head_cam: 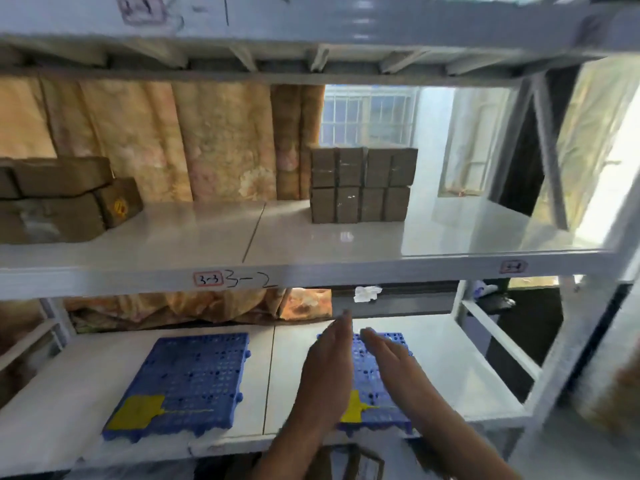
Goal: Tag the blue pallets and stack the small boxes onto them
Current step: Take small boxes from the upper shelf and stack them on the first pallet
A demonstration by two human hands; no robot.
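Since both pallets sit flat on lower shelf [86, 372], yellow tags face front edge: left pallet [187, 379], right pallet [377, 375]. Left hand [329, 372], right hand [391, 362] above right one, flat, empty grip, blurry. Small boxes [362, 185] upper shelf, untouched.

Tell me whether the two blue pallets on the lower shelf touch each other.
Apart. The head view shows a strip of bare white shelf between the left pallet and the right pallet.

Blue pallets [187, 379] moulded plastic, perforated, matt. Yellow tags [138, 412] look paper. Small boxes [362, 185] brown cardboard, dull. Shelf boards [346, 240] glossy, smooth. Rack frame [550, 154] painted metal. Curtain [207, 140] cloth.
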